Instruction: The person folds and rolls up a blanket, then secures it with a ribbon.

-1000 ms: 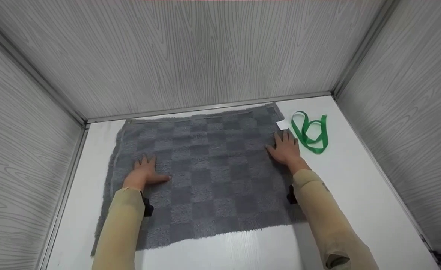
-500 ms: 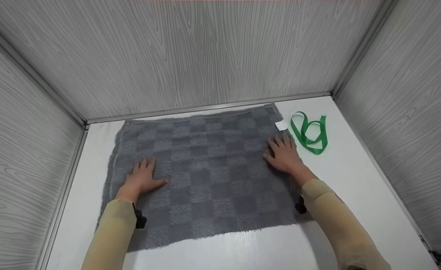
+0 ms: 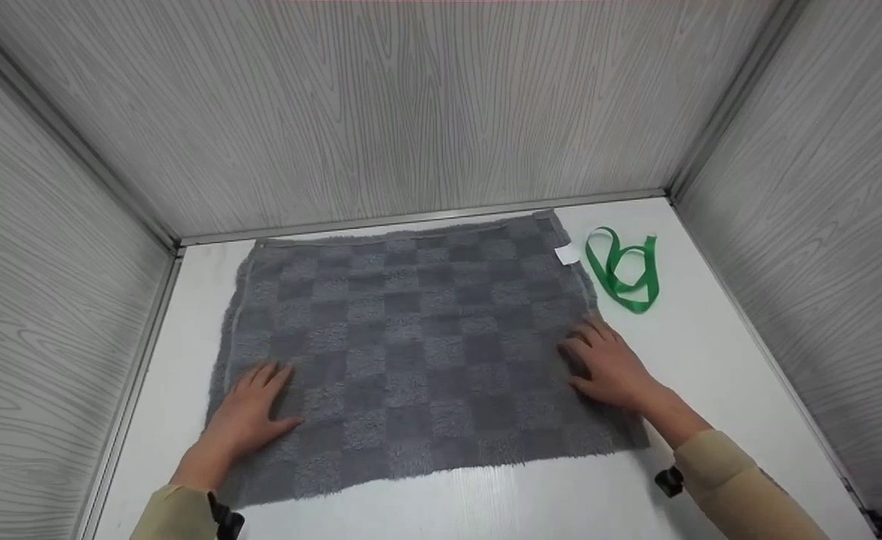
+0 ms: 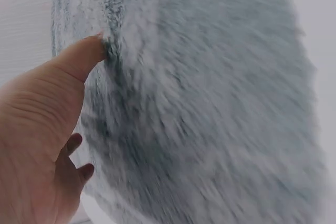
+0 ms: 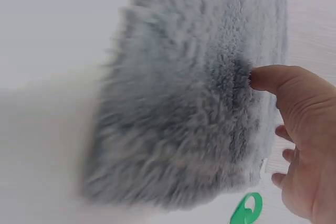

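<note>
A grey checkered towel (image 3: 403,352) with a fuzzy pile lies spread on the white table. My left hand (image 3: 242,412) is over its left side near the front, fingers extended and thumb apart, holding nothing. In the left wrist view the thumb of the left hand (image 4: 47,114) is at the pile. At the towel's right edge is my right hand (image 3: 610,367), its fingers loosely bent over the cloth. The right wrist view shows the thumb of the right hand (image 5: 304,114) by the pile, gripping no fold. A white tag (image 3: 567,255) sticks out from the towel's right edge.
A looped green ribbon (image 3: 640,306) lies on the white table (image 3: 726,360), right of the towel. Grey wood-grain panels (image 3: 411,112) wall in the back and both sides. The towel's far edge is close to the back panel.
Both hands have slid toward the front of the towel and farther apart, the left to the left, the right to the right. The towel and ribbon stay in place.
</note>
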Available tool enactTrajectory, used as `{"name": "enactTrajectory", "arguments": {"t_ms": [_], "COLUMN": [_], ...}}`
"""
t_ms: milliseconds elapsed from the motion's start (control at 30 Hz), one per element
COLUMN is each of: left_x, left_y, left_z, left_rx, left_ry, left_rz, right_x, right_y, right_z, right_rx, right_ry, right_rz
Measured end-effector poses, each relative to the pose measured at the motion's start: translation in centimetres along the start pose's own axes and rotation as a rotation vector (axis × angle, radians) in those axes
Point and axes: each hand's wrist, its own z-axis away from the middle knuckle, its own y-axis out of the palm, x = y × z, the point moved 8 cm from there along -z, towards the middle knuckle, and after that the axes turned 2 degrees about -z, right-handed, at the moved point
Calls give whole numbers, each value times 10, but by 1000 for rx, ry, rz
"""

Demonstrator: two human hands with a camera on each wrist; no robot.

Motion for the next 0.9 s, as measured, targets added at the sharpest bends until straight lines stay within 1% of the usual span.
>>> {"name": "enactTrajectory", "arguments": {"t_ms": [100, 133, 200, 267, 333, 400, 467, 567, 633, 733, 800, 900], "left_x": [1, 2, 4, 7, 10, 13, 15, 19, 20, 21, 22, 25], "left_y": [-4, -4, -2, 4, 10, 14, 17, 17, 18, 17, 16, 14], "left_z": [17, 23, 34, 45, 58, 69, 80, 94, 102, 110, 112, 111], "left_rx": [-49, -55, -39, 9, 56, 74, 60, 21, 9, 0, -11, -38], "left_ry": [12, 11, -11, -43, -68, -84, -83, -64, -47, -22, -11, 3], "left_rz": [3, 9, 22, 45, 62, 63, 52, 14, 4, -15, -29, -74], "right_x": [8, 11, 17, 20, 21, 20, 18, 17, 17, 16, 15, 16], "right_y": [-4, -5, -5, -3, -3, -2, -1, 0, 1, 1, 1, 0], "right_z": [19, 24, 35, 46, 56, 66, 76, 88, 93, 97, 96, 93], "right_rx": [-18, -10, 10, 45, 86, 125, 166, 216, 239, 250, 238, 202], "right_ry": [-38, -48, -68, -69, -47, -14, 25, 68, 80, 81, 73, 47], "right_rz": [18, 23, 27, 16, -12, -46, -90, -129, -137, -113, -93, -65]}}
